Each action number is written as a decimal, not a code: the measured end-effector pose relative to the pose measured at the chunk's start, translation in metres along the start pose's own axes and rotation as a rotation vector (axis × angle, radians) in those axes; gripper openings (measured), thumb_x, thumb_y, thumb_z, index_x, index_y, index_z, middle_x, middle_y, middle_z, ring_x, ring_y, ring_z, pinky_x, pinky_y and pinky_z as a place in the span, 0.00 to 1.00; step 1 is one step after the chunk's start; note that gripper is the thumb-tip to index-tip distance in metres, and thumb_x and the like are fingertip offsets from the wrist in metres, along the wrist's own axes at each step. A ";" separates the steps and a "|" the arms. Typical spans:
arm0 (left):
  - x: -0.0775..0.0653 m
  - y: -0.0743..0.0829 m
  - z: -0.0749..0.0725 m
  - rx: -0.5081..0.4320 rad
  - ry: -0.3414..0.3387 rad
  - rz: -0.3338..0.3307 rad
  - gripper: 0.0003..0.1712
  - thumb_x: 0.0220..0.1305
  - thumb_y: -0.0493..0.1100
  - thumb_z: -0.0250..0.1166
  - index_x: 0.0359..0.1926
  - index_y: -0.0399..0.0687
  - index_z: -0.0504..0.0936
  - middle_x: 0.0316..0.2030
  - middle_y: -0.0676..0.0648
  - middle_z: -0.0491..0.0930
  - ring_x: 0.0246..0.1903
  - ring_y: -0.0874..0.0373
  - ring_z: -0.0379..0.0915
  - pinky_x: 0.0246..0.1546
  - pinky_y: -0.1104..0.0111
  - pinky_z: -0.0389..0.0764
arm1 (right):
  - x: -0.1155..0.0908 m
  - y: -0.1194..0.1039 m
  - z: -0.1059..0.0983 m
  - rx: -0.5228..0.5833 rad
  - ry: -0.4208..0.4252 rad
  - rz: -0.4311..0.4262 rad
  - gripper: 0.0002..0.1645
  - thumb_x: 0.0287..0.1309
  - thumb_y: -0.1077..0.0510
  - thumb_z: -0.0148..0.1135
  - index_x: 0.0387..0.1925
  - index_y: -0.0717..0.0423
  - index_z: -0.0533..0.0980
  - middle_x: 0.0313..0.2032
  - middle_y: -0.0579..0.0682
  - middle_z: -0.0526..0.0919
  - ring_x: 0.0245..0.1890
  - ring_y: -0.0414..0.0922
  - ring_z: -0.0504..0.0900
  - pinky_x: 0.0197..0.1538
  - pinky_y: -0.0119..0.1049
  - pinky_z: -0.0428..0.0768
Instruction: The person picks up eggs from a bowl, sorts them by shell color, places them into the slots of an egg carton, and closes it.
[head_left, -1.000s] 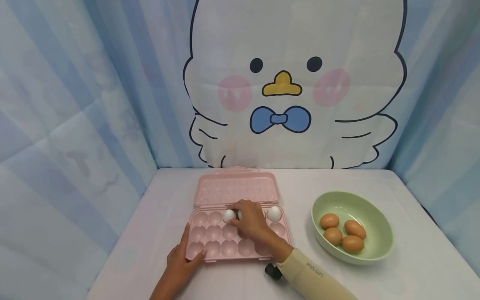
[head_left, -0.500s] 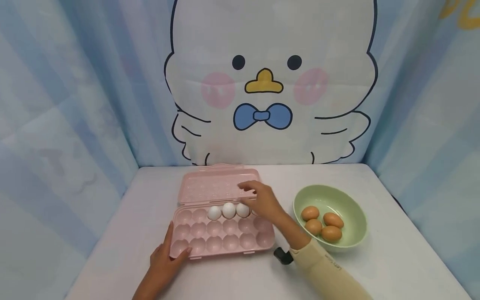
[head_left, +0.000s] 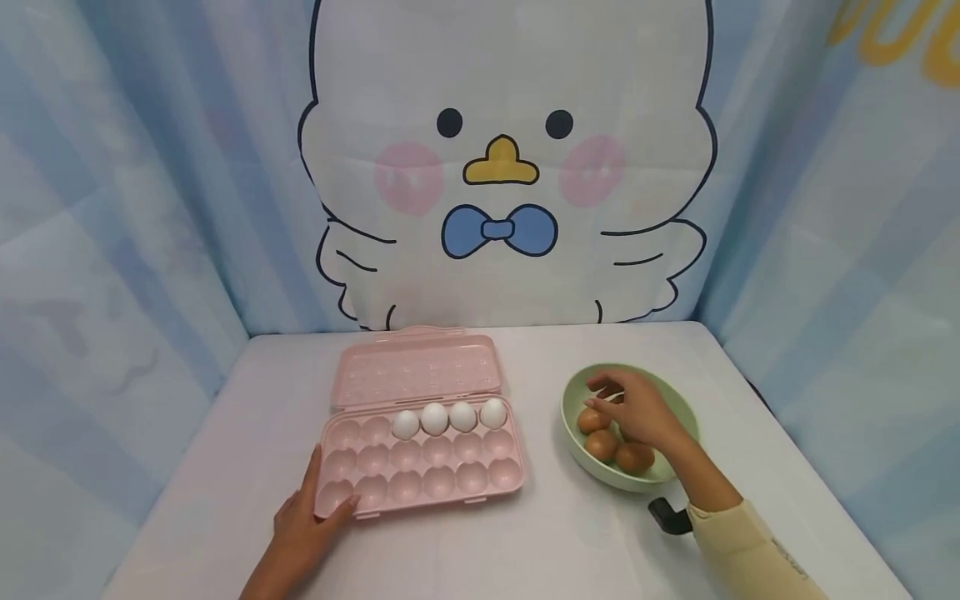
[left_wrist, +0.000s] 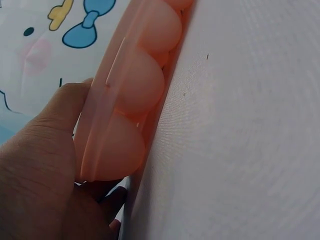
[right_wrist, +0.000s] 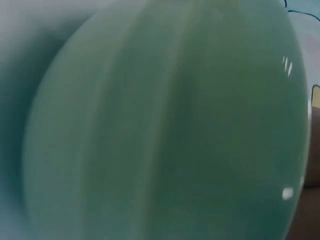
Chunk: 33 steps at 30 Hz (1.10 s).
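A pink plastic egg carton (head_left: 420, 467) lies with its lid folded back, and several white eggs (head_left: 435, 418) fill the right part of its back row. My left hand (head_left: 300, 523) grips the carton's near left corner; in the left wrist view the thumb lies over the rim and fingers reach beneath. My right hand (head_left: 637, 410) hovers over a green bowl (head_left: 682, 417), its fingers loosely bent above the brown eggs (head_left: 602, 446) and nothing held between them. It partly hides the eggs behind. The bowl's outer wall (right_wrist: 165, 125) fills most of the right wrist view.
Both containers stand on a white-covered table (head_left: 465, 550), the bowl right of the carton. A curtain with a cartoon bird (head_left: 502, 275) rises behind the table. A black camera mount (head_left: 670, 517) sits under the right wrist.
My right hand has let go of a white egg in the carton's back row and moved right to the bowl. The left hand keeps its grip, while the head view has shifted right.
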<state>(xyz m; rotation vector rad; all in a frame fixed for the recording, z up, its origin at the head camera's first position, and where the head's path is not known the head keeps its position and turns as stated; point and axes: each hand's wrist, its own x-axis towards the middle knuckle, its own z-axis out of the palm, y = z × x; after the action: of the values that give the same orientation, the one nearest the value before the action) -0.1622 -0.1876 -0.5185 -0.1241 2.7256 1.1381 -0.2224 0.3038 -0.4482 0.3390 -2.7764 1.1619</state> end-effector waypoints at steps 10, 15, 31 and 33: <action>0.000 -0.009 -0.009 0.033 0.009 -0.019 0.66 0.68 0.69 0.64 0.82 0.51 0.26 0.77 0.25 0.45 0.71 0.19 0.45 0.66 0.30 0.48 | -0.012 0.014 0.000 -0.017 -0.063 -0.001 0.19 0.63 0.69 0.68 0.56 0.68 0.80 0.54 0.64 0.83 0.53 0.65 0.83 0.53 0.55 0.83; 0.000 -0.009 -0.008 0.019 0.023 0.005 0.65 0.69 0.66 0.65 0.83 0.50 0.28 0.77 0.26 0.47 0.72 0.23 0.48 0.66 0.34 0.53 | -0.008 0.012 0.001 -0.026 -0.089 0.028 0.19 0.64 0.67 0.68 0.56 0.67 0.81 0.54 0.64 0.84 0.53 0.64 0.84 0.54 0.55 0.82; 0.000 -0.001 -0.004 0.017 -0.003 0.036 0.66 0.69 0.67 0.65 0.82 0.48 0.28 0.77 0.26 0.46 0.73 0.24 0.47 0.68 0.34 0.52 | -0.008 -0.001 0.007 0.018 -0.264 0.149 0.19 0.64 0.59 0.72 0.54 0.62 0.82 0.52 0.57 0.84 0.50 0.55 0.84 0.49 0.48 0.82; 0.000 0.000 -0.003 0.020 -0.001 0.037 0.65 0.69 0.66 0.65 0.82 0.47 0.28 0.77 0.26 0.46 0.73 0.25 0.47 0.68 0.35 0.52 | -0.009 -0.001 0.010 0.004 -0.278 0.133 0.20 0.62 0.58 0.72 0.54 0.61 0.81 0.51 0.56 0.84 0.49 0.54 0.84 0.49 0.46 0.81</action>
<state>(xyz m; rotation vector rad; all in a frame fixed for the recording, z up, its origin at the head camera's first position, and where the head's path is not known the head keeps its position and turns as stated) -0.1627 -0.1893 -0.5165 -0.0701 2.7492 1.1197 -0.2138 0.2979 -0.4561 0.3443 -3.0786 1.2354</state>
